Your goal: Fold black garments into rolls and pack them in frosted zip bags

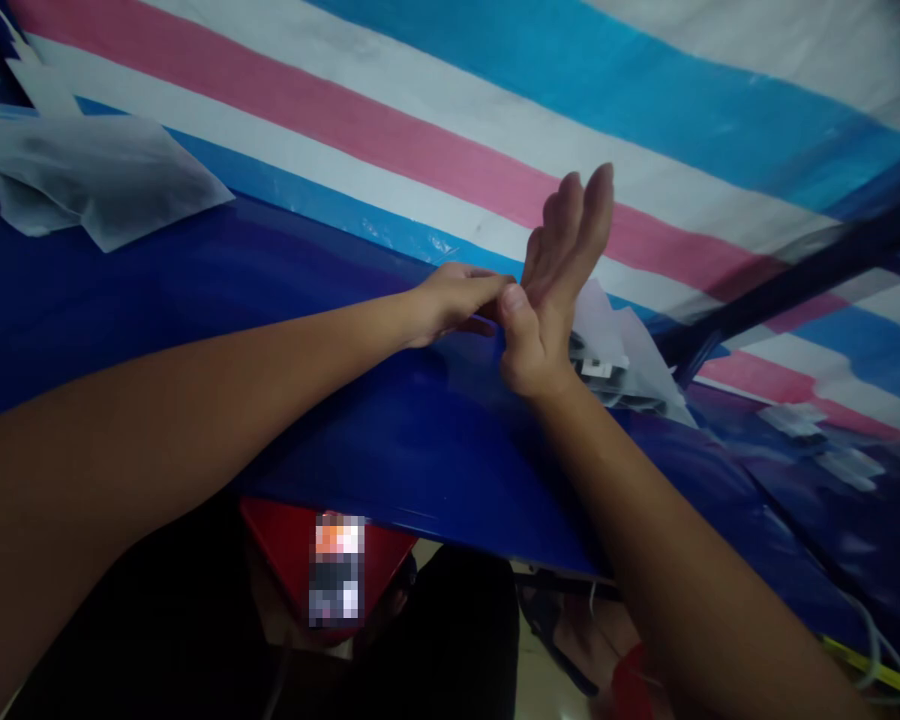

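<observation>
The right hand (549, 312) is held with fingers extended; whether anything is gripped by the left hand (452, 298) cannot be told. Bags (124, 175) lie unheld on the table (442, 440).

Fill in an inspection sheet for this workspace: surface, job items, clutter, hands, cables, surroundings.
Surface: glossy blue table.
Job items: translucent bag beside the right hand, dark contents and a pale label visible.
Clutter: plastic sheet at far left; small clear packets at right.
Hands: left hand has its fingertips at the base of the right hand, whose fingers point up; cannot tell if anything is between them.
Cables: pale cable loop, lower right.
Surroundings: striped tarp behind, dark bar at right, red surface below the table edge.
</observation>
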Action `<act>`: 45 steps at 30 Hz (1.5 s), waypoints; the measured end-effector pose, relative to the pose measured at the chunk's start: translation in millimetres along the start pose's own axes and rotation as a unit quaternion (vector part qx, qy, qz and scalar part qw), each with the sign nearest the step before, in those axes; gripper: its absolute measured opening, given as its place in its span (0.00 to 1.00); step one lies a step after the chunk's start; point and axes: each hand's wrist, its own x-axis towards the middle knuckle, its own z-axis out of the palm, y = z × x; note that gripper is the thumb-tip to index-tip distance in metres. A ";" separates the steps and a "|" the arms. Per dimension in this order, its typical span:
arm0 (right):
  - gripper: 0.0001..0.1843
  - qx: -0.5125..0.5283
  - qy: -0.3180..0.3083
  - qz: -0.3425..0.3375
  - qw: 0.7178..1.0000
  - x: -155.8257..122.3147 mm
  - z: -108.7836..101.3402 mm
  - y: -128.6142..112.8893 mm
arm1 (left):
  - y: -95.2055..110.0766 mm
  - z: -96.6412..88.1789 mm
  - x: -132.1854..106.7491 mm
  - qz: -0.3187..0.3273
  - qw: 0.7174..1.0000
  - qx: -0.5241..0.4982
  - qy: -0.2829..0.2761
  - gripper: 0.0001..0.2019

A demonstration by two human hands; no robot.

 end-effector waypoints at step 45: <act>0.28 0.141 0.079 0.133 0.978 2.8 -4.9 -15.8 | -5.5 5.1 5.8 0.202 0.949 0.241 -0.007 0.06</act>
